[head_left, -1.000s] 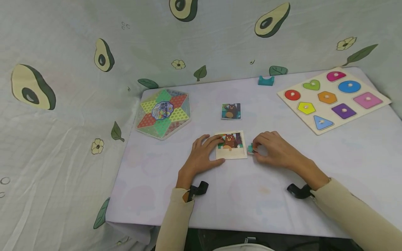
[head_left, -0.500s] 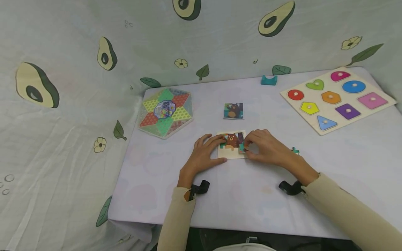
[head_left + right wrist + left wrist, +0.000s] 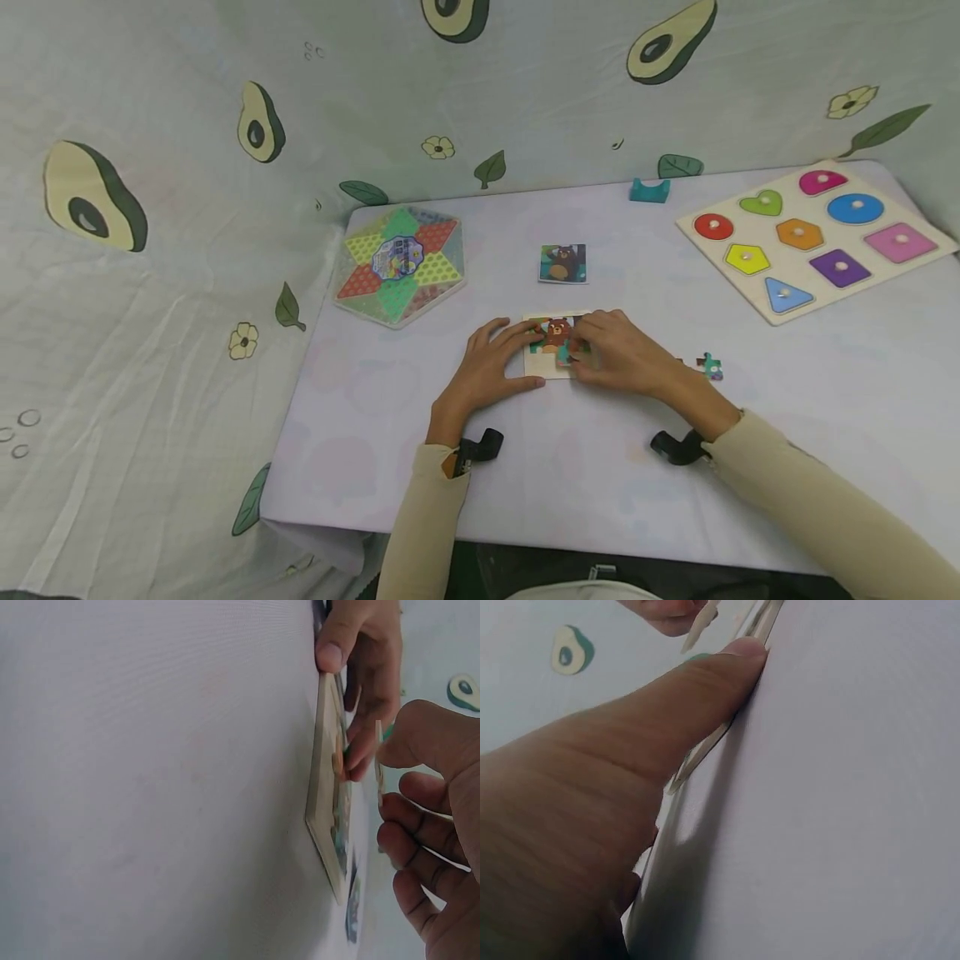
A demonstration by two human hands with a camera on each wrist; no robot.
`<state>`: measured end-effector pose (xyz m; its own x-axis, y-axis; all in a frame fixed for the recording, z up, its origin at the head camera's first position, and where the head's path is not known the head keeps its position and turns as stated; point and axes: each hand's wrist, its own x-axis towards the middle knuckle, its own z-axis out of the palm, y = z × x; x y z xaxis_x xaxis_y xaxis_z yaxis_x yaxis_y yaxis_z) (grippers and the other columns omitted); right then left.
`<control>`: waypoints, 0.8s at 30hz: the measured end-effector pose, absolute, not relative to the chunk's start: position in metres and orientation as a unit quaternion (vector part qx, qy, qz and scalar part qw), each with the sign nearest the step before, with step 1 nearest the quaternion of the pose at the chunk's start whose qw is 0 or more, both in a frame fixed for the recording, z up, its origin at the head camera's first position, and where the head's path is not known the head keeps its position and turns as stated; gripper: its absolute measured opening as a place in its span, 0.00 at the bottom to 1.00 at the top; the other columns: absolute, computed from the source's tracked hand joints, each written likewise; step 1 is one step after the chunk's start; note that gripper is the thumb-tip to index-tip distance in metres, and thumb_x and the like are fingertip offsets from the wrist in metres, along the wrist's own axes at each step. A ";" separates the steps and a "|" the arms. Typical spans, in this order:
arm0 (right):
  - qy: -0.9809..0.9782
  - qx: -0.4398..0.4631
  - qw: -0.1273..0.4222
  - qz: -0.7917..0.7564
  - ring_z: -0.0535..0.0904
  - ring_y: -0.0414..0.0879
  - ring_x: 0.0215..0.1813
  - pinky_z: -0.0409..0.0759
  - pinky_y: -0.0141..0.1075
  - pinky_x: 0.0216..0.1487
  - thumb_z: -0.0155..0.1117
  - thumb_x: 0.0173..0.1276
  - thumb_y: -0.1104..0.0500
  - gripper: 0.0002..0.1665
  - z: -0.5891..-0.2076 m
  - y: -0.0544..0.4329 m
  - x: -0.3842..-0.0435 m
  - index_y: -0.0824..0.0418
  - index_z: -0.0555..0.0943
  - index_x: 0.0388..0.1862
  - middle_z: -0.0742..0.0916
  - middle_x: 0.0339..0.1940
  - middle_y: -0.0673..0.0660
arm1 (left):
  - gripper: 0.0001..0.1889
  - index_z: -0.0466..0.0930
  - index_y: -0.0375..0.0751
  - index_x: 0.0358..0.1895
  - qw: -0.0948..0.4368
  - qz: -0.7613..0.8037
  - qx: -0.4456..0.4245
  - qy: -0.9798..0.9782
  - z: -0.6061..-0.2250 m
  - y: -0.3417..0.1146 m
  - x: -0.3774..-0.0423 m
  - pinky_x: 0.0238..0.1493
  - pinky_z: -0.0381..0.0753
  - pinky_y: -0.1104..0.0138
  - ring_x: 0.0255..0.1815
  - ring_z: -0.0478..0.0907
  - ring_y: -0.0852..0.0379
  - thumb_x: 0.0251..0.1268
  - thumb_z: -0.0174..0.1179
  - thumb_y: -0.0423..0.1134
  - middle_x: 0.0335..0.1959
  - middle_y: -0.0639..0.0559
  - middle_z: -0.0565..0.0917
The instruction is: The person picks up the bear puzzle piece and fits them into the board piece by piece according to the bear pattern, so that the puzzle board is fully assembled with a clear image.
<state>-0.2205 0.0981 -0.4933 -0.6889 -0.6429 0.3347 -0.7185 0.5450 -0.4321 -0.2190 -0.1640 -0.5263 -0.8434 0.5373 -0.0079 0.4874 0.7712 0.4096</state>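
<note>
A small wooden puzzle board (image 3: 540, 367) with a bear picture lies flat near the middle of the table. My left hand (image 3: 484, 368) rests on its left side, fingers spread over the picture and thumb against the near edge. Between the thumb and fingertips of my right hand (image 3: 622, 354) is a thin teal puzzle piece (image 3: 562, 357), held over the lower right part of the board. Side on, in the right wrist view, the puzzle piece (image 3: 379, 761) stands apart from the board. Loose puzzle pieces (image 3: 711, 367) lie right of my right hand, partly hidden by the wrist.
Beyond the board lies a square bear picture card (image 3: 562, 263). A hexagonal star game board (image 3: 397, 267) sits at the back left. At the back right are a wooden shape-knob board (image 3: 757, 287) and a small teal block (image 3: 649, 192). Avocado-print cloth (image 3: 525, 100) hangs behind.
My right hand has moved left, bringing the teal piece from beside the board to over it. Loose pieces at the right have come into sight. My left hand stays on the board.
</note>
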 end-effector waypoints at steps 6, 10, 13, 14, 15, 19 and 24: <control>-0.874 0.392 0.065 0.280 0.75 0.45 0.40 0.70 0.46 0.49 0.74 0.54 0.59 0.11 -0.496 0.093 -0.221 0.57 0.82 0.35 0.83 0.34 0.49 | 0.41 0.66 0.65 0.75 0.061 0.204 0.281 0.936 -0.526 -0.169 -0.219 0.74 0.47 0.48 0.79 0.46 0.52 0.57 0.65 0.68 0.79 0.67 0.57; -0.873 0.392 0.062 0.282 0.75 0.45 0.41 0.70 0.45 0.48 0.75 0.54 0.59 0.12 -0.498 0.090 -0.221 0.58 0.82 0.37 0.83 0.35 0.50 | 0.41 0.65 0.66 0.75 0.065 0.207 0.285 0.934 -0.527 -0.170 -0.221 0.74 0.47 0.48 0.80 0.46 0.52 0.57 0.65 0.68 0.79 0.67 0.56; -0.872 0.395 0.065 0.280 0.76 0.45 0.41 0.70 0.46 0.48 0.74 0.54 0.60 0.11 -0.499 0.088 -0.221 0.57 0.82 0.36 0.83 0.35 0.50 | 0.41 0.66 0.65 0.75 0.068 0.210 0.285 0.933 -0.526 -0.170 -0.221 0.74 0.47 0.48 0.80 0.46 0.51 0.57 0.65 0.67 0.79 0.67 0.56; -0.872 0.396 0.064 0.281 0.76 0.45 0.41 0.70 0.46 0.48 0.73 0.55 0.60 0.11 -0.500 0.087 -0.221 0.57 0.82 0.36 0.83 0.35 0.49 | 0.41 0.66 0.65 0.75 0.070 0.213 0.286 0.932 -0.526 -0.170 -0.221 0.74 0.47 0.48 0.80 0.46 0.51 0.57 0.65 0.66 0.79 0.67 0.56; -0.872 0.396 0.063 0.279 0.76 0.45 0.42 0.70 0.46 0.47 0.73 0.55 0.60 0.10 -0.500 0.087 -0.221 0.57 0.82 0.36 0.83 0.35 0.49 | 0.41 0.66 0.65 0.75 0.070 0.216 0.287 0.930 -0.526 -0.170 -0.221 0.74 0.47 0.48 0.80 0.46 0.51 0.57 0.66 0.66 0.79 0.66 0.56; -0.874 0.397 0.058 0.274 0.77 0.45 0.43 0.70 0.46 0.47 0.72 0.57 0.59 0.09 -0.499 0.084 -0.221 0.56 0.82 0.36 0.82 0.35 0.48 | 0.41 0.66 0.63 0.75 0.071 0.229 0.293 0.926 -0.525 -0.170 -0.221 0.74 0.47 0.47 0.79 0.46 0.49 0.56 0.68 0.63 0.79 0.64 0.57; -0.875 0.396 0.059 0.273 0.77 0.45 0.44 0.70 0.46 0.48 0.72 0.58 0.59 0.08 -0.500 0.081 -0.220 0.56 0.82 0.36 0.82 0.36 0.48 | 0.41 0.66 0.63 0.75 0.073 0.229 0.293 0.925 -0.525 -0.169 -0.220 0.74 0.46 0.48 0.80 0.46 0.50 0.57 0.67 0.63 0.79 0.64 0.57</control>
<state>-0.2202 0.0812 -0.4998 -0.6785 -0.6611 0.3203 -0.7259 0.5368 -0.4300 -0.2205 -0.1694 -0.5249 -0.8176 0.5758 -0.0001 0.5092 0.7233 0.4664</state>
